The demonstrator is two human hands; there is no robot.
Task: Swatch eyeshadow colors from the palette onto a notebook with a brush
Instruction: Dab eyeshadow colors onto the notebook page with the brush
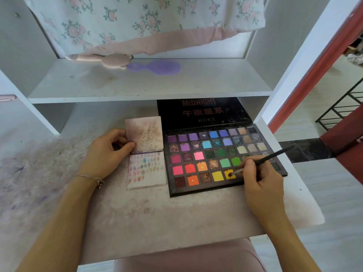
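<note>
Notebook: the small notebook [146, 167] lies open on the desk [157, 209], just left of the palette [220, 158].
Done so far: the lower page has many little color dabs in rows. They fill most of the top and middle part.
Left to do: the bottom of the page looks bare, so I think more colors can go there.
Left hand: the left hand [106, 152] holds the flipped-up cover with thumb and fingers.
Right hand: the right hand [259, 177] grips the brush [265, 158] like a pencil.
Brush tip: it touches a yellow-orange pan [228, 174] in the bottom row.
Step now: it looks like picking up color, then a dab on the page comes next.
</note>
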